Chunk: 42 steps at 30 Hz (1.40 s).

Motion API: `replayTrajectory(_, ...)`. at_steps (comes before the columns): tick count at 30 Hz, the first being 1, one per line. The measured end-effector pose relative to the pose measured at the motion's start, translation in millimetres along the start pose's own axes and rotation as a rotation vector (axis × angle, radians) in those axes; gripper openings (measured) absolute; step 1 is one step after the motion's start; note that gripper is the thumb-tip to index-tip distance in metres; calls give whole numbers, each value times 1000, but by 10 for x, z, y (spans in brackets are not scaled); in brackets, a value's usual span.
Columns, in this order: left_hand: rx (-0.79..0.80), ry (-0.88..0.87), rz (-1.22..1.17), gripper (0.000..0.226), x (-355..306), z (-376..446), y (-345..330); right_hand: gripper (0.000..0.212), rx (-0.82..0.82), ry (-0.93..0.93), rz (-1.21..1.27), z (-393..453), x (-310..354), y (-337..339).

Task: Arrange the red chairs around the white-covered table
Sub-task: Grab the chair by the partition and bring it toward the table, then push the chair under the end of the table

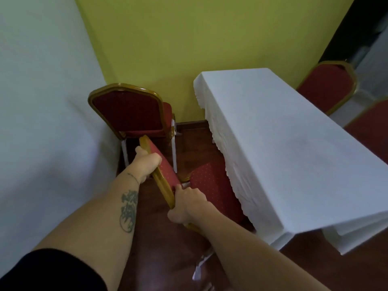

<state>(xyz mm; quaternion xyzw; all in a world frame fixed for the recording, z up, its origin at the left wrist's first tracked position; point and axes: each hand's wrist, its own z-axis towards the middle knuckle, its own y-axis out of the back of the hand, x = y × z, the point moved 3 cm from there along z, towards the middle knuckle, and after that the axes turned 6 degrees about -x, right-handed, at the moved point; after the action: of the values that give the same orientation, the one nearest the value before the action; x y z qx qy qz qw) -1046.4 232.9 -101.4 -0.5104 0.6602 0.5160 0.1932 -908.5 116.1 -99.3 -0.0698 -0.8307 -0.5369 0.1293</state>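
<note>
Brightness: moderate, even indoor light, a little dull.
Colour cast: whites lean blue-grey on the worktop (283, 148) cloth.
Shadows: soft; a dark patch lies on the floor (159, 255) under the cloth's near corner.
Glare: a faint sheen on the gold chair frame (163, 185).
Blur: overall softness; the white surface at left (42, 122) is smeared and featureless.
Distortion: wide-angle bending; the yellow wall (189, 49) edges lean outward.
Dark corner: top right falls to near black.
</note>
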Motion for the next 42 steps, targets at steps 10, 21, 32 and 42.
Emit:
replayTrajectory(10,132,32,28,66,-552,561,-263,90,2,-59,78,639,-230,235)
replayTrajectory(21,157,22,11,82,-885,871,-399,101,47,-71,106,1065,-330,442)
replayTrajectory(32,262,-34,116,86,-969,1145,-347,91,-120,-109,311,1392,-110,615)
replayTrajectory(42,454,-117,260,80,-963,1163,11,88,-123,-245,316,1450,49,834)
